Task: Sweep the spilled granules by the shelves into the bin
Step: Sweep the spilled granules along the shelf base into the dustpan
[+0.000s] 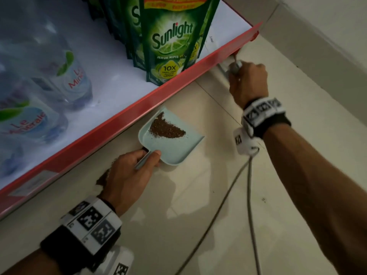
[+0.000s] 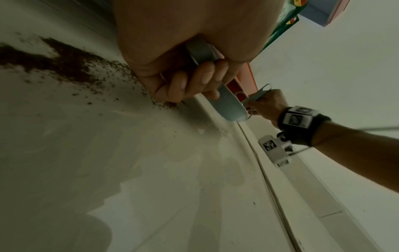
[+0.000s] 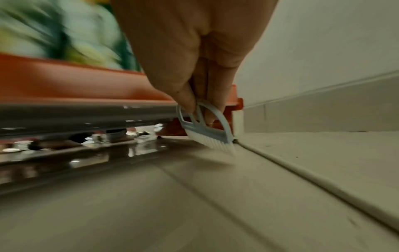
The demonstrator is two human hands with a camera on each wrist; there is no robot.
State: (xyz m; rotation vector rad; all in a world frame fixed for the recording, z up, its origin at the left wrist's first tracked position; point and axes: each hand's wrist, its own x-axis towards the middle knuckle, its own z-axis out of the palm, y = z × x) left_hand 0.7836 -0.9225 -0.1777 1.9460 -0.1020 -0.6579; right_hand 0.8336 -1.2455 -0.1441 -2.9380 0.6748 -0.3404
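Observation:
A pale blue dustpan (image 1: 174,149) lies on the tiled floor against the red shelf edge (image 1: 123,116), with a heap of brown granules (image 1: 165,129) inside it. My left hand (image 1: 129,173) grips the dustpan's handle (image 2: 202,51). More spilled granules (image 2: 64,61) lie on the floor by my left wrist, seen as a dark patch (image 1: 103,178) in the head view. My right hand (image 1: 248,82) holds a small pale blue brush (image 3: 205,126) farther along, near the shelf's end. Its white bristles (image 3: 218,143) touch the floor beside a grout line.
Green Sunlight pouches (image 1: 168,40) and Le Minerale water bottles (image 1: 65,80) stand on the bottom shelf. A grey cable (image 1: 224,205) trails from my right wrist across the floor. A tiled wall (image 1: 317,32) closes the corner at the right. No bin shows.

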